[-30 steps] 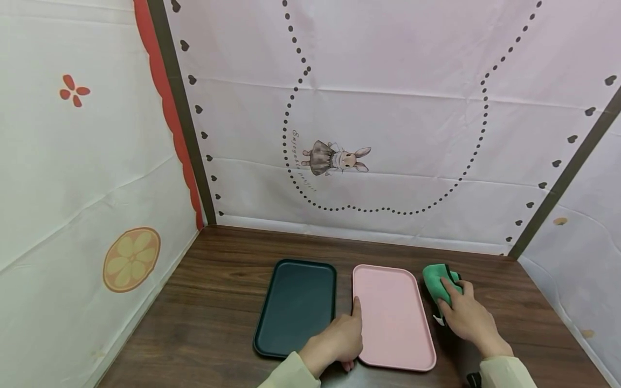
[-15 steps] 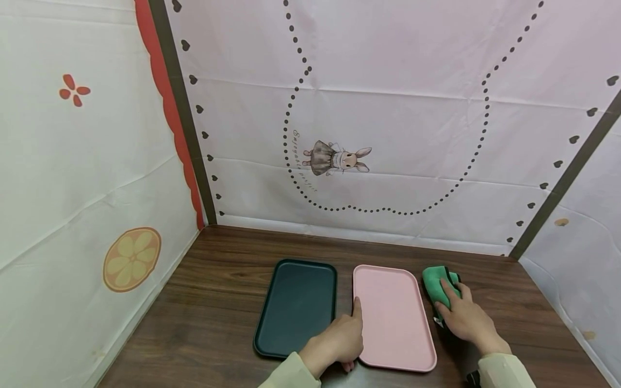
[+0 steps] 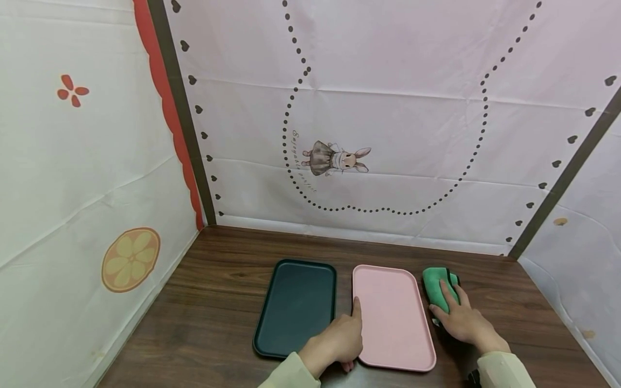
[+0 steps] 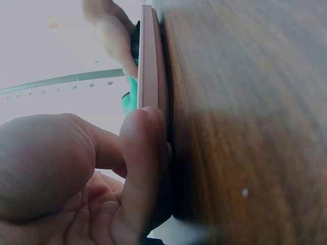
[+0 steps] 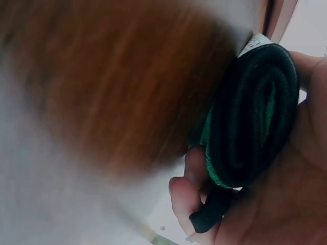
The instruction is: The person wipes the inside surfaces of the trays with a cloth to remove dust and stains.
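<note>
A pink tray (image 3: 393, 318) lies on the table beside a dark green tray (image 3: 296, 307). My left hand (image 3: 339, 337) holds the pink tray's left rim, its index finger stretched along the edge. In the left wrist view, a fingertip (image 4: 145, 120) meets the side of that tray. To the right, a rolled green towel (image 3: 439, 288) with black edging rests on the wood. My right hand (image 3: 463, 318) grips the towel from above, fingers spread over its top. In the right wrist view, the towel's rolled end (image 5: 255, 112) sits against the palm, with a white tag (image 5: 255, 43).
The brown wood table (image 3: 208, 312) reaches to printed cloth walls at the back and both sides. The back cloth (image 3: 388, 124) carries a rabbit print. A dark strap (image 3: 474, 378) shows at the right sleeve.
My right hand has shifted slightly, its thumb moving left along the towel and covering more of the white tag. The left hand and both trays have stayed put.
</note>
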A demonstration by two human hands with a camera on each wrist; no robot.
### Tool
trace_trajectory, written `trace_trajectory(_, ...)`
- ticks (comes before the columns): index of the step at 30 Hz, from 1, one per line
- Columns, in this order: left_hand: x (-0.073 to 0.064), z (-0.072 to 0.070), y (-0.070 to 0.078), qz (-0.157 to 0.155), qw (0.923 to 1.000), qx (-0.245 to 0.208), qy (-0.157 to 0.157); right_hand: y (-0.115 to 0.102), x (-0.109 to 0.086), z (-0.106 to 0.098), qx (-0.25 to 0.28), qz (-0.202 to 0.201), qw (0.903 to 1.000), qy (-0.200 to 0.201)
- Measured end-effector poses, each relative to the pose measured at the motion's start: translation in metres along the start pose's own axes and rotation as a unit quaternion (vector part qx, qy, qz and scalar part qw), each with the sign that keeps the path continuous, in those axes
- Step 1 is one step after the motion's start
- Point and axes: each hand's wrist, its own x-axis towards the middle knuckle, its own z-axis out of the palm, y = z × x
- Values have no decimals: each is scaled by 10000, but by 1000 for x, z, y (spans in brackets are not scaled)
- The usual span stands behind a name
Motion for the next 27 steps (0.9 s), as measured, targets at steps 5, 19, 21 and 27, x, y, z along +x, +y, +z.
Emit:
trace_trajectory(5,1,0,-1,6,10000,37,-3,-3,-1,1,22,44,10000,-66)
trace_trajectory(19,0,1,0,13,10000,88,22,-5,-5,2,-2,185,9998,-114)
trace_trajectory(21,0,1,1,2,10000,72,8,-5,-6,1,-6,188,9998,-82)
trace_trajectory(27,-1,-1,2,-7,10000,53,25,-5,-9,-2,-56,237,9997,27)
